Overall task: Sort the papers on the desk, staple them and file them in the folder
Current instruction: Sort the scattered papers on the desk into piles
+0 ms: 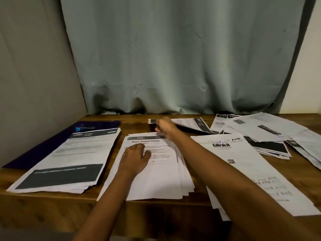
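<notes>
Paper stack (161, 176) under left hand (134, 159); right hand (165, 127) apparently pinches sheet (189, 123).

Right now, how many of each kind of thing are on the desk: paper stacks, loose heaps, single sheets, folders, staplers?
Paper stacks: 3, the left stack, middle stack and right stack
Loose paper heap: 1
Single sheet, gripped by the right hand: 1
Folder: 1
Stapler: 1
Total: 7
</notes>
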A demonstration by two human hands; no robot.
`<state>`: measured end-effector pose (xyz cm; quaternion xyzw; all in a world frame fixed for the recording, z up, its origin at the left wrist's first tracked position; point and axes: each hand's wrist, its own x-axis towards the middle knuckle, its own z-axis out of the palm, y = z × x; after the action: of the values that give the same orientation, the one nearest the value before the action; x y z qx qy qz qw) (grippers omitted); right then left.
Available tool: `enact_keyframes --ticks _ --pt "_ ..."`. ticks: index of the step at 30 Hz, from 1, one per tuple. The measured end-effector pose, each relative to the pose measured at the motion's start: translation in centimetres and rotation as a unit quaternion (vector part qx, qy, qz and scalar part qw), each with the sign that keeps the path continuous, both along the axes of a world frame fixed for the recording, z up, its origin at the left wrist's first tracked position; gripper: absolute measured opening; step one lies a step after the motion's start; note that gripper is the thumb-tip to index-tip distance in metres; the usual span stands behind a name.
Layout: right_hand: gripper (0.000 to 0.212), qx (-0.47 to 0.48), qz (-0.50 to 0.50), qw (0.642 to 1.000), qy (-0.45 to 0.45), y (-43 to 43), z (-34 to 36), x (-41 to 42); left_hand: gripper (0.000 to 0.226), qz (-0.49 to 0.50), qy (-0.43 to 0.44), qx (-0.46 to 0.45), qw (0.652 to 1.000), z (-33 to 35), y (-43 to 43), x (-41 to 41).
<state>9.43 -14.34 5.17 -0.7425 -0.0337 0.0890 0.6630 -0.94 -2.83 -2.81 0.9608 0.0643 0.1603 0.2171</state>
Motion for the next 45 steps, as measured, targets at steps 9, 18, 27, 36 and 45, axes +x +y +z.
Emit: enact_keyframes --ticks 9,18,27,36,45 --pt "0.023 -0.265 0.095 0.923 -0.261 -1.9 0.2 1.5 0.047 -0.001 -0.018 -0.001 1.000 -0.4 0.2 0.4" --pt "0.047 -0.610 0.149 0.765 -0.141 -12.7 -2.5 4.9 0.047 0.002 -0.021 -0.006 1.000 -0.4 0.1 0.2" --pt "0.048 -0.530 0.178 0.813 -0.162 -12.5 -3.3 6.6 0.047 0.003 -0.015 -0.011 1.000 -0.3 -0.1 -0.1" --pt "0.036 -0.360 -0.076 0.897 -0.247 -21.0 -1.0 5.2 0.047 0.006 -0.040 -0.012 0.999 1.5 -0.9 -1.0" --pt "0.041 -0.456 -0.229 0.849 -0.137 -32.9 -2.9 2.8 0.045 -0.095 -0.053 -0.019 0.994 5.8 -9.5 -0.8"
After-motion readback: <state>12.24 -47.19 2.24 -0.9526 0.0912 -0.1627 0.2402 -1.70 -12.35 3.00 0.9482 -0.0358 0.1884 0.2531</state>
